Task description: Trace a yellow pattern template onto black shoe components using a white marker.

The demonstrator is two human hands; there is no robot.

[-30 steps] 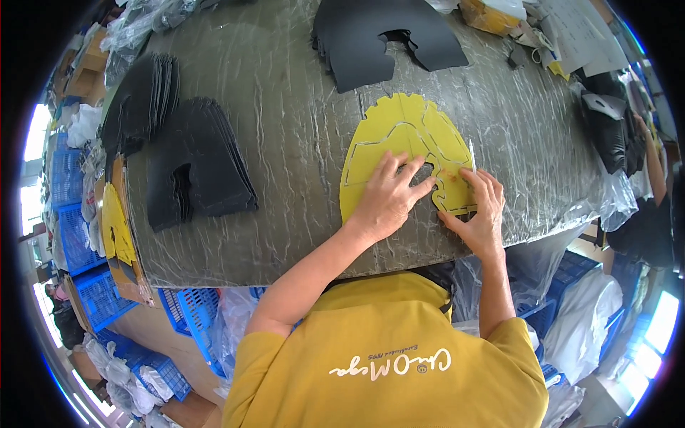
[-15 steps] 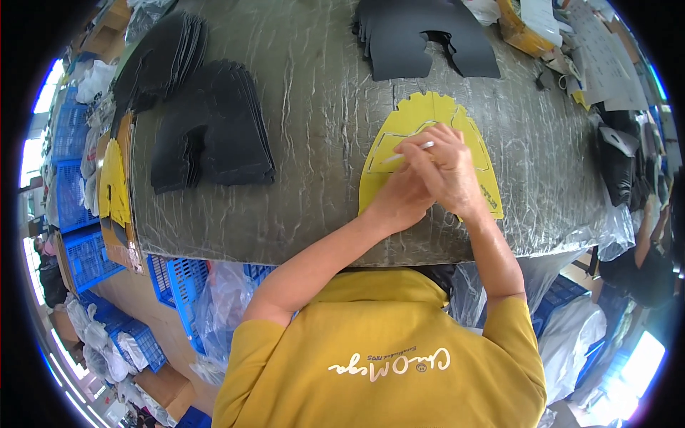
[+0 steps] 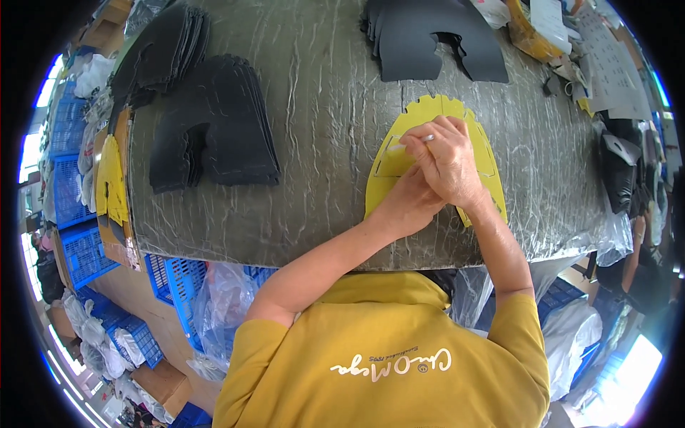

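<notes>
A yellow flat template (image 3: 382, 189) with a notched far edge and cut slots lies on the table in front of me. In my right hand (image 3: 453, 164) is a slim white pen (image 3: 428, 138), pinched between closed fingers and slanted toward the template's left slot. My left hand (image 3: 410, 200) rests on the template's near middle, below and left of the right one. Its fingers are mostly covered by the right hand. Beyond the template lies a stack of black cut pieces (image 3: 407, 53) with an arch-shaped gap.
More black stacked pieces (image 3: 235, 128) lie at the left of the wrinkled, film-covered table (image 3: 321, 143). Yellow pieces (image 3: 114, 182) stand at its left edge. A yellow box (image 3: 528, 36) and papers (image 3: 614, 71) occupy the far right. Blue crates (image 3: 89, 257) stand on the floor.
My right hand and the pen have shifted slightly farther away along the template's left part. The left hand stays on the template. The whole view has moved a little.
</notes>
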